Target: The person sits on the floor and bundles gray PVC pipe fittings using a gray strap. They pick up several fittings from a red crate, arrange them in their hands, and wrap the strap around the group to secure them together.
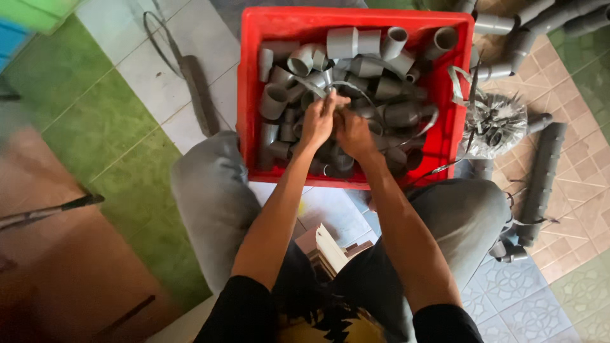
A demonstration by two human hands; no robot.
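Note:
A red plastic crate point(251, 95) sits on the floor in front of my knees, filled with several grey pipe fittings point(356, 44), elbows and couplings. Both hands reach into its middle. My left hand point(318, 121) has its fingers pinched around a thin grey strap point(346, 86) that loops over the fittings. My right hand point(354, 132) lies right beside it, fingers curled down among the fittings; what it grips is hidden.
Grey trousered knees point(210, 190) flank the crate. To the right lie a clear bag of dark strips point(495, 124), a long grey pipe piece point(543, 174) and more joined pipes point(540, 22) at the top right. A dark long-handled tool point(194, 82) lies left of the crate.

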